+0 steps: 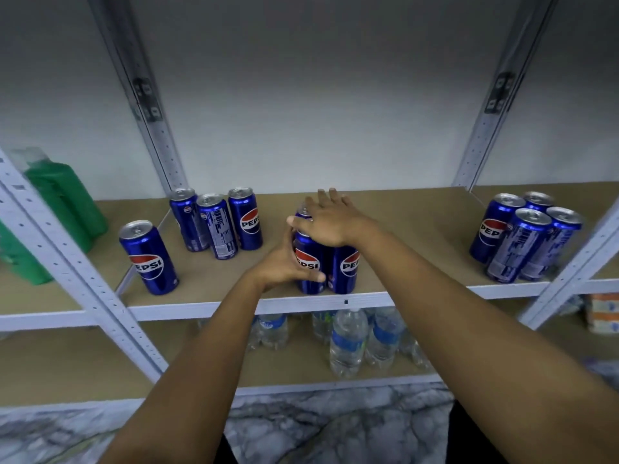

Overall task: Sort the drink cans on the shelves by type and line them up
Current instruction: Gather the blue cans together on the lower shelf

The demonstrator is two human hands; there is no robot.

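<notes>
1. Here, my left hand (284, 262) wraps a Pepsi can (308, 266) near the front edge of the shelf (402, 249); the thumb crosses the can's face low down and the fingers curl round its far side, so this grip is clamped on it.
2. My right hand (330, 222) lies flat over the tops of the cluster, fingers straight and spread, palm pressing down; it grips nothing.
3. A second Pepsi can (345, 269) stands upright, touching the held one on its right, under my right palm. A third can (303, 211) peeks out just behind them, mostly hidden by my hand.
4. To the left, well apart from my grip, one lone can (149, 257) stands toward the front, and a trio of cans (216, 222) sits farther back, close together.
5. At the shelf's right end, a group of four cans (526, 236) is packed tight.
6. Green jugs (63, 209) occupy the neighbouring bay on the left; water bottles (348, 339) stand on the shelf below.
</notes>
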